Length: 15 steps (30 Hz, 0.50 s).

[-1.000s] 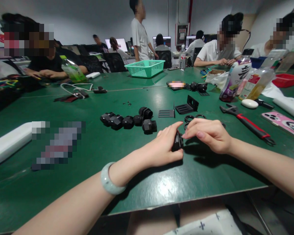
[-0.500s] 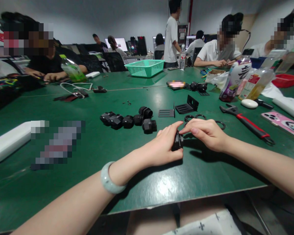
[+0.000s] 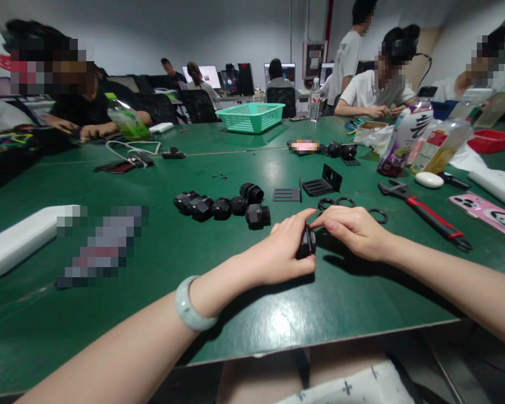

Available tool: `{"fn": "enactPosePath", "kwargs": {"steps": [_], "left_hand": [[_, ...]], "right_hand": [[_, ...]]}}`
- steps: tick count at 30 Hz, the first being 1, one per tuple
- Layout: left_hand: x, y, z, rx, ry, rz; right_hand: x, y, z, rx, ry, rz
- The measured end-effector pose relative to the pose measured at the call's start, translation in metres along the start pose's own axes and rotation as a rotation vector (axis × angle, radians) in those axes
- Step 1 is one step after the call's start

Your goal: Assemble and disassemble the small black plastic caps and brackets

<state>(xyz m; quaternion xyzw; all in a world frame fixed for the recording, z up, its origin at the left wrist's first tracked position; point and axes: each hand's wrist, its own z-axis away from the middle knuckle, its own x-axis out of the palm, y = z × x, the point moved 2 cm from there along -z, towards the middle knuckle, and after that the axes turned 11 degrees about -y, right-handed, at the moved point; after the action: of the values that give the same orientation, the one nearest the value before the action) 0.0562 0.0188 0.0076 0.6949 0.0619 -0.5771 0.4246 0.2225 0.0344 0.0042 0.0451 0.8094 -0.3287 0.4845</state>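
On the green table, my left hand [image 3: 273, 247] is closed round a black cable gland [image 3: 308, 242], thumb on the near side and fingers over the far side. My right hand [image 3: 356, 231] has its fingers curled together, the index fingertip touching the gland's upper edge. Part of the gland is hidden by my left palm. Beyond my left hand lies a cluster of several black cable glands [image 3: 222, 208]. Two slotted black metal brackets [image 3: 287, 194] rest farther back. Black rings [image 3: 379, 215] lie behind and beside my right hand.
An adjustable wrench [image 3: 433, 219] with a red and black handle lies right, near a pink phone case [image 3: 488, 216] and drink bottles [image 3: 404, 137]. A green basket [image 3: 250, 119] stands at the back. A long white object [image 3: 29, 235] lies left. Other people sit around the table.
Both hands stay in almost the same pose on the cable gland. The view has shifted slightly. In the background, a standing person has moved to the right.
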Motion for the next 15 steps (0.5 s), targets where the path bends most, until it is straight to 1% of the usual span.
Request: {"fn": "enactPosePath", "kwargs": {"steps": [3,5,7,10,15], "left_hand": [[0.0007,-0.0011,-0.0004,0.007,0.001,0.0],[0.0012,-0.0018,-0.0005,0.011,0.005,0.006],[0.0014,-0.0023,-0.0006,0.014,0.007,0.009],[0.0013,-0.0023,-0.0007,0.016,0.007,0.004],[0.0011,-0.0019,-0.0006,0.018,0.014,0.013]], "right_hand": [[-0.0032,-0.0038,0.0033,-0.116,0.057,-0.046],[-0.0044,-0.0072,0.0051,-0.216,0.06,-0.087],[-0.0043,-0.0097,0.0057,-0.278,0.04,-0.115],[-0.0032,-0.0108,0.0051,-0.295,0.013,-0.132],[-0.0024,-0.0067,0.004,-0.231,0.025,-0.13]]}}
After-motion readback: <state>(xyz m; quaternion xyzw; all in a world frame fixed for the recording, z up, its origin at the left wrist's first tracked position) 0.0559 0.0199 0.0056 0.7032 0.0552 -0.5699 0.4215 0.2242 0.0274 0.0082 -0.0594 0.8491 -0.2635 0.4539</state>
